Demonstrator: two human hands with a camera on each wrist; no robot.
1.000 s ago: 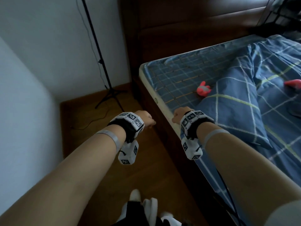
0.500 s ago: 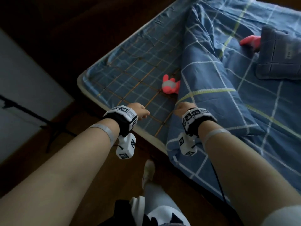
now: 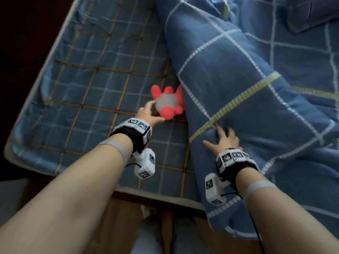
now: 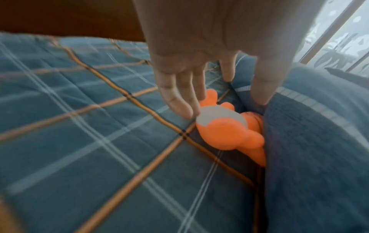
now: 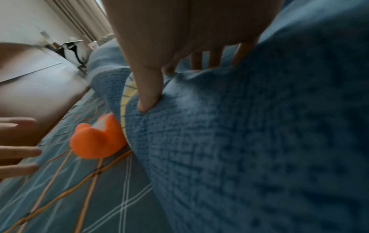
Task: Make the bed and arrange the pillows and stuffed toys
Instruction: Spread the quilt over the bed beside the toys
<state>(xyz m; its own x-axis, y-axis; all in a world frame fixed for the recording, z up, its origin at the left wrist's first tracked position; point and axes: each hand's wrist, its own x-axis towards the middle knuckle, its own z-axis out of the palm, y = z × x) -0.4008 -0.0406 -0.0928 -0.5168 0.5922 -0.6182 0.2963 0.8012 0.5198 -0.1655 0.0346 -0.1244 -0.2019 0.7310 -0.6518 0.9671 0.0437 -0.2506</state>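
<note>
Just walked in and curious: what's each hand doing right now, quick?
Left hand: open, fingers straight, reaching at the toy, not gripping it.
Right hand: open, fingers spread, pressing on the quilt.

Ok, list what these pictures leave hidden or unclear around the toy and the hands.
- Toy: its far side is tucked under the quilt in every view.
- Left hand: motion blur in the left wrist view hides whether the fingers touch the toy.
- Pillow: cut off by the head view's top edge.
</note>
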